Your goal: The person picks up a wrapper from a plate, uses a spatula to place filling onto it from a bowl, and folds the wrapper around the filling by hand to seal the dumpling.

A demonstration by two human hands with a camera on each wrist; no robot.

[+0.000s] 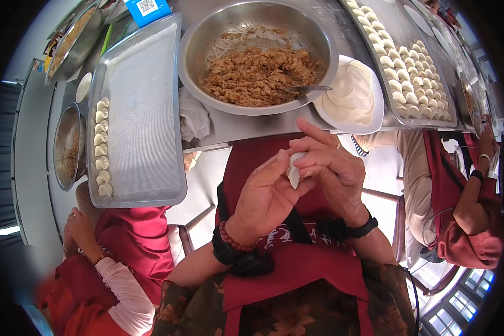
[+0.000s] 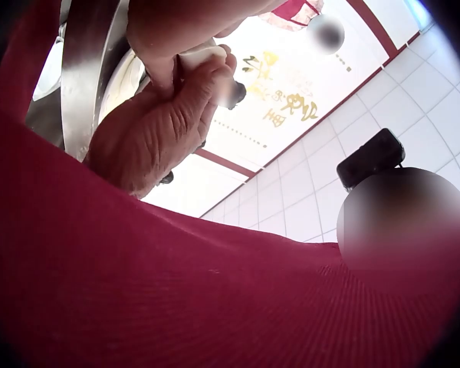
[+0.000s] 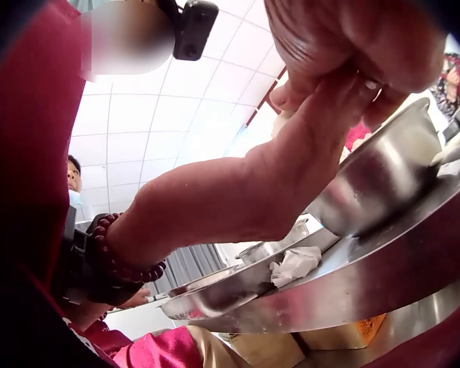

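A white dumpling is held between both hands in front of the apron, above the near edge of the table. My left hand pinches its left side with the thumb and fingers, palm turned up. My right hand pinches the other side, its index finger pointing away. In the left wrist view a pale bit of the dumpling shows between the fingers. Fingers mostly hide it in the right wrist view, where the left hand meets the right hand.
Ahead stands a large steel bowl of brown filling with a spoon. Right of it, a white plate holds round wrappers. A tray on the left bears one row of dumplings; another tray of dumplings lies right. People sit at both sides.
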